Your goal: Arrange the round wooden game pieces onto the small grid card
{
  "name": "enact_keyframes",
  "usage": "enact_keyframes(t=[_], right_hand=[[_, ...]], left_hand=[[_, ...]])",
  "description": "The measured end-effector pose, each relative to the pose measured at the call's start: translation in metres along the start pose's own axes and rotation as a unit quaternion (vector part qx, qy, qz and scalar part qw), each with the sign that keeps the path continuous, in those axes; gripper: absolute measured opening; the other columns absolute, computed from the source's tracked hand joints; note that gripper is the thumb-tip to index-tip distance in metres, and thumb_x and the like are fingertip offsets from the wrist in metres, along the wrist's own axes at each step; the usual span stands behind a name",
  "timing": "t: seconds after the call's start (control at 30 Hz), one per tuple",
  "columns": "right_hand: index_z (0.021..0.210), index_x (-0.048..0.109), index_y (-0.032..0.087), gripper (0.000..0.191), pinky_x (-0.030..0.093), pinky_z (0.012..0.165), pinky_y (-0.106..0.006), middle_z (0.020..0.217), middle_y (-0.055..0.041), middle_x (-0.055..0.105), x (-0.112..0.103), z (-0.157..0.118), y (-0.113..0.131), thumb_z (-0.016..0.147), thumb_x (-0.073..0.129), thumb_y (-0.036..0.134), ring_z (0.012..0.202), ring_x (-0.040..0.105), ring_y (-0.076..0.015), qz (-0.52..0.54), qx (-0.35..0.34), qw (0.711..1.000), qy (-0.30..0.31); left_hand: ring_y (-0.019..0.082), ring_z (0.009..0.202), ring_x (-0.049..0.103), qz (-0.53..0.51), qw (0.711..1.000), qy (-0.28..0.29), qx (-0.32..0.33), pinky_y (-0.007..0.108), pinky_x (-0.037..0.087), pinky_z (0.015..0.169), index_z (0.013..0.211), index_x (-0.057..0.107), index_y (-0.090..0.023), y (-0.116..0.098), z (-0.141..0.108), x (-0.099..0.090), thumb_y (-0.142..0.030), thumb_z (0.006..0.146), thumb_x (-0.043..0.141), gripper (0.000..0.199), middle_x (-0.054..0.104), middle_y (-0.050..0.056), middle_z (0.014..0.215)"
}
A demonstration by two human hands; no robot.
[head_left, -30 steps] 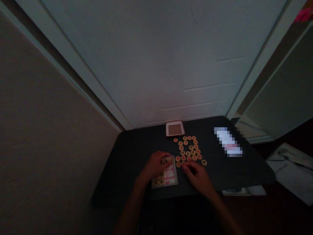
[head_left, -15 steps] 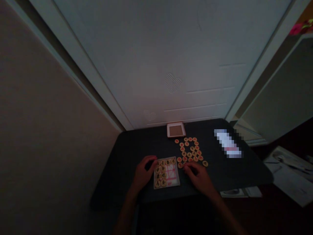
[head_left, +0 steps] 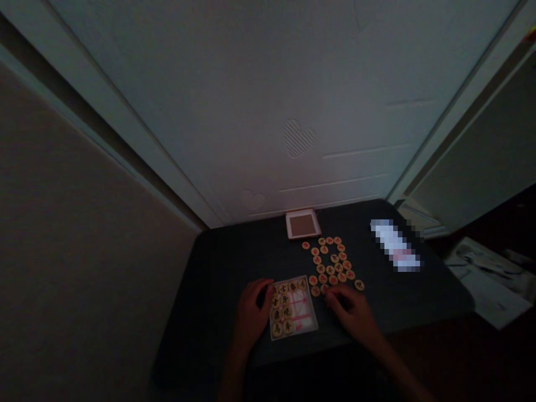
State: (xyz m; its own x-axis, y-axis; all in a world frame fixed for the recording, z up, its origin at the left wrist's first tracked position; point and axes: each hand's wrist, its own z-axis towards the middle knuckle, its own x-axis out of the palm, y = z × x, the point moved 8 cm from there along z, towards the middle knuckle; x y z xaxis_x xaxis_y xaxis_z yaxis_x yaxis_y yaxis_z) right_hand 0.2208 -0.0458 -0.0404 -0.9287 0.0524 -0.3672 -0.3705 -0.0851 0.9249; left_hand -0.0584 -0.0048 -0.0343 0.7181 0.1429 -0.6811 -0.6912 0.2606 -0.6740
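A shallow clear box point(head_left: 315, 318) holds several round pieces with black characters in its top row and left columns; its right part shows a red-lined sheet. My left hand point(head_left: 253, 310) is at the box's left edge, thumb and fingers curled against its upper left corner. To the right of the box lie several round pieces with red characters point(head_left: 333, 280), set roughly in a ring and rows. My right hand point(head_left: 349, 310) is closed at the fingertips over a piece point(head_left: 324, 288) in the nearest row, which the fingers partly cover.
A small pink-rimmed box or lid point(head_left: 303, 226) sits at the back of the dark table point(head_left: 218, 279), against the white door. On the right lies a blurred white item point(head_left: 396, 245). One piece point(head_left: 359, 285) lies apart at the right. Papers point(head_left: 488, 285) are beyond the table's right edge.
The view has shifted slightly, so the table items sit a little lower and further right. Both hands keep nearly the same places beside the box and the red pieces.
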Motion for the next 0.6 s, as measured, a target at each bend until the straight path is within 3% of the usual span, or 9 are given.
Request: enact_keyframes(t=[0.6], right_hand=[[0.093, 0.076, 0.026, 0.029, 0.058, 0.08, -0.035, 0.094, -0.0064, 0.078, 0.011, -0.007, -0.008, 0.099, 0.056, 0.047, 0.089, 0.074, -0.0252, -0.045, 0.007, 0.999, 0.03]], left_hand=[[0.024, 0.096, 0.07, -0.001, 1.0, 0.02, -0.016, 0.044, 0.058, 0.089, 0.109, 0.072, -0.028, -0.002, -0.003, 0.003, -0.033, 0.096, 0.057, 0.021, 0.074, 0.006, 0.106]])
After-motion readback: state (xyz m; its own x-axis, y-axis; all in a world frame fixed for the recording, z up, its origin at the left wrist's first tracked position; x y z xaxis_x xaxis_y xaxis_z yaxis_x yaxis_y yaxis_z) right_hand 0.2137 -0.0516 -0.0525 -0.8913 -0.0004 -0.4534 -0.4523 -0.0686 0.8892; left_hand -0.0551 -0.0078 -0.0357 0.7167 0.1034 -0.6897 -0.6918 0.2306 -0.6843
